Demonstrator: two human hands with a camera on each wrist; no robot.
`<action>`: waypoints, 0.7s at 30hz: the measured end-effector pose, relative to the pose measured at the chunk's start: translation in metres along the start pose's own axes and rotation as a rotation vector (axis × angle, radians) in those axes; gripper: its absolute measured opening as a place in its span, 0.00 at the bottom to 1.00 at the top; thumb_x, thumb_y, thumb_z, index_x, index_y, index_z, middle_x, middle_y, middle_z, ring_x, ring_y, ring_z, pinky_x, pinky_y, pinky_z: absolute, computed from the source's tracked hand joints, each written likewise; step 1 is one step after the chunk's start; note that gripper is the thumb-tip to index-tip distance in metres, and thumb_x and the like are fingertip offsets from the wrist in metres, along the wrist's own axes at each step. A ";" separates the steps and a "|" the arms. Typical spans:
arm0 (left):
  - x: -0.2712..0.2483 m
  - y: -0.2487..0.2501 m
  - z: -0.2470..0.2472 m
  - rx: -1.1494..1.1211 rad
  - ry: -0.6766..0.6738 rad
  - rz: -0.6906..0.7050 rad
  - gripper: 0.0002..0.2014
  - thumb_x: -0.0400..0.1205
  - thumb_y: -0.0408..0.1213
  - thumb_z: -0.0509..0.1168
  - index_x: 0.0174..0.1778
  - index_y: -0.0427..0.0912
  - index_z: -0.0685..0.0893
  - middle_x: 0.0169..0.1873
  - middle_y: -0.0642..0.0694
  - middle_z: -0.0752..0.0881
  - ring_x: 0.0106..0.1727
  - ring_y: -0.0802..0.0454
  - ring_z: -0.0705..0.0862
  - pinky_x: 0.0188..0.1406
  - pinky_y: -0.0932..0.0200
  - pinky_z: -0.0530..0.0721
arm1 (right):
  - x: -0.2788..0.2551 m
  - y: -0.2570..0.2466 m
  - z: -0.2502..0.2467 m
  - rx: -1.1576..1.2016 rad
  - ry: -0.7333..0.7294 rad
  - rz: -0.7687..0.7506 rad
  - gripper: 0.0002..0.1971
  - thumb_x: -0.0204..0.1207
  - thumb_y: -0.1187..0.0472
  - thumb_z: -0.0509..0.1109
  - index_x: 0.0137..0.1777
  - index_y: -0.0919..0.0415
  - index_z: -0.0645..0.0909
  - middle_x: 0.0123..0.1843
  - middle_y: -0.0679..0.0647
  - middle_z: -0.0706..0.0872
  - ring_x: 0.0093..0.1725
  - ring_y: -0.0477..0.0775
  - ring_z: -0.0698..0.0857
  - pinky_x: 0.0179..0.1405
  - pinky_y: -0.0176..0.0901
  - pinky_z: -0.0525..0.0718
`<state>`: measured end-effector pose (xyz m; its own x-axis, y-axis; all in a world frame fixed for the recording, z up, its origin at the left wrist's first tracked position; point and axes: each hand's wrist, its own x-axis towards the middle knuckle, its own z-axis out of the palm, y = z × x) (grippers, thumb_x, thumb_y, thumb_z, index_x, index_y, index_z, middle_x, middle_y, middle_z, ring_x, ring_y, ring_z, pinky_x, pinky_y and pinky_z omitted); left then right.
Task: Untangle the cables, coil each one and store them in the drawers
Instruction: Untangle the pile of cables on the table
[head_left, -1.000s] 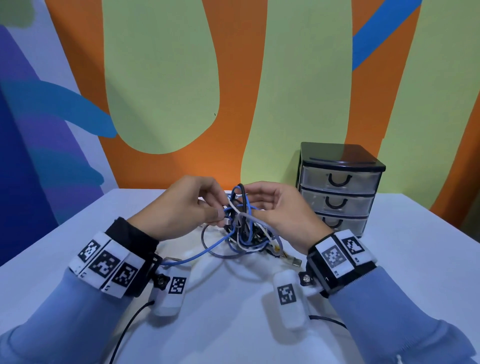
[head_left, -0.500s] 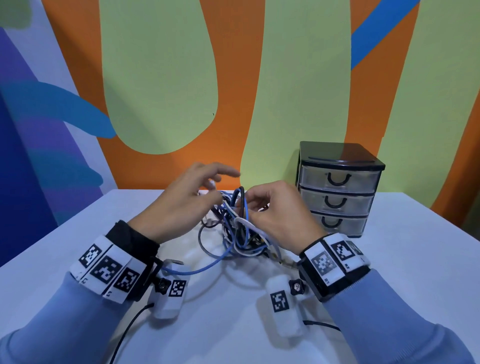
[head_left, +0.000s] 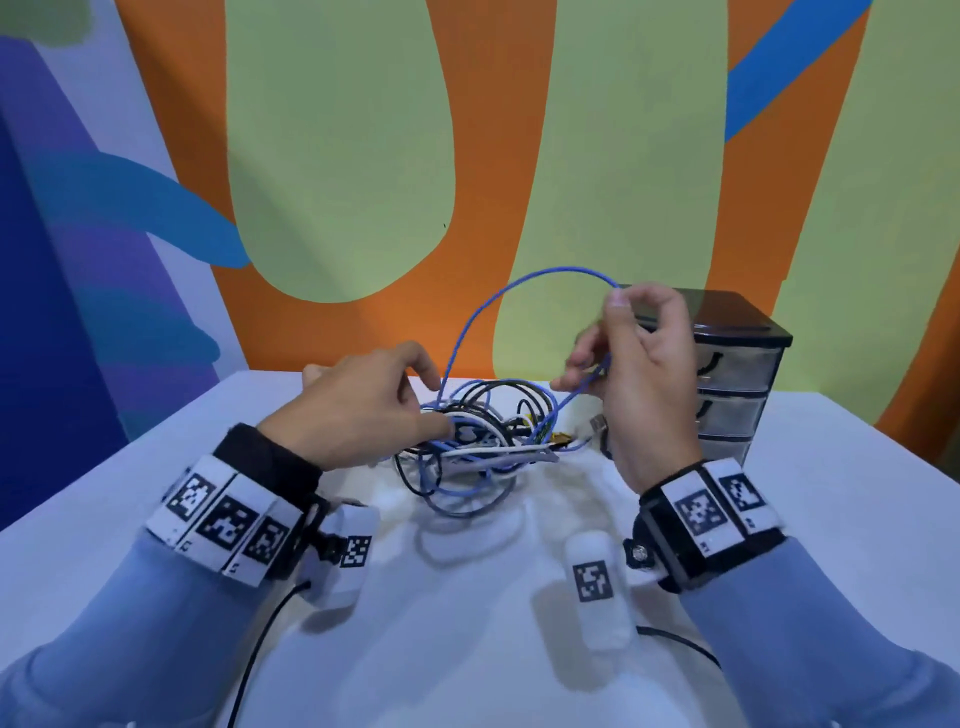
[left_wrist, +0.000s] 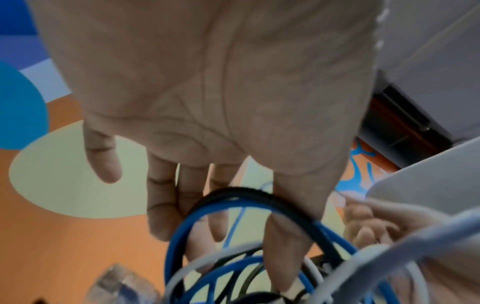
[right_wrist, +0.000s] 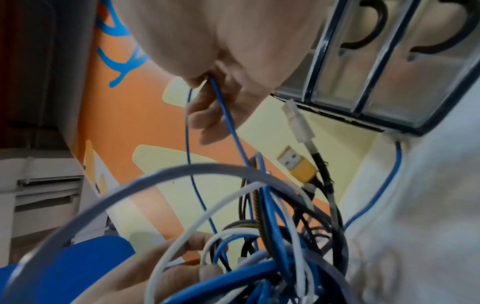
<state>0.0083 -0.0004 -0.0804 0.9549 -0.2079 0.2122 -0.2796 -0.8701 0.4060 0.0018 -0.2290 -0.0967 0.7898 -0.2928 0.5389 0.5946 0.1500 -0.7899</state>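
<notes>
A tangle of blue, black, white and grey cables (head_left: 478, 447) lies on the white table (head_left: 156, 519). My left hand (head_left: 415, 410) holds it down, thumb on top and fingers behind; in the left wrist view black and blue loops (left_wrist: 233, 195) cross the thumb (left_wrist: 285, 246). My right hand (head_left: 621, 312) is raised to the right of the tangle. It pinches a thin blue cable (head_left: 519, 291) that arches up out of the heap; the same cable (right_wrist: 226, 123) runs down past its fingers (right_wrist: 207, 115). The three-drawer unit (head_left: 737, 384) stands shut behind my right hand.
A yellow USB plug (right_wrist: 298, 166) and a white plug (right_wrist: 298, 121) stick out of the tangle toward the drawers (right_wrist: 389, 72). A clear network plug (left_wrist: 122, 286) shows low in the left wrist view. The painted wall (head_left: 337, 156) rises behind the table.
My right hand has risen up and to the right, drawing a loop of thin blue cable out of the tangle. My left hand has dropped onto the tangle, which now lies on the table.
</notes>
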 end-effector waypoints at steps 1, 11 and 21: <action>0.002 -0.001 0.002 -0.043 -0.021 0.031 0.17 0.78 0.56 0.78 0.58 0.62 0.82 0.36 0.58 0.92 0.30 0.65 0.85 0.58 0.45 0.78 | -0.002 -0.003 0.003 0.017 -0.072 0.016 0.03 0.93 0.59 0.62 0.59 0.58 0.71 0.28 0.54 0.82 0.23 0.55 0.79 0.28 0.49 0.86; 0.013 -0.006 0.001 -0.686 0.266 0.363 0.08 0.90 0.33 0.68 0.50 0.33 0.90 0.39 0.42 0.94 0.39 0.54 0.89 0.48 0.56 0.85 | -0.007 -0.018 0.004 0.076 -0.490 0.200 0.17 0.85 0.51 0.69 0.56 0.66 0.88 0.54 0.63 0.92 0.53 0.56 0.90 0.55 0.57 0.92; -0.005 0.017 -0.010 -1.140 0.479 0.584 0.07 0.88 0.39 0.67 0.54 0.43 0.90 0.47 0.41 0.95 0.50 0.43 0.93 0.58 0.51 0.87 | -0.019 0.009 0.016 -0.562 -0.704 0.108 0.16 0.77 0.43 0.81 0.60 0.43 0.82 0.58 0.41 0.88 0.55 0.39 0.84 0.59 0.43 0.84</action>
<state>-0.0021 -0.0102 -0.0656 0.6074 -0.0379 0.7935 -0.7759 0.1857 0.6028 -0.0057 -0.2070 -0.1093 0.8561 0.3690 0.3618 0.4967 -0.3940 -0.7734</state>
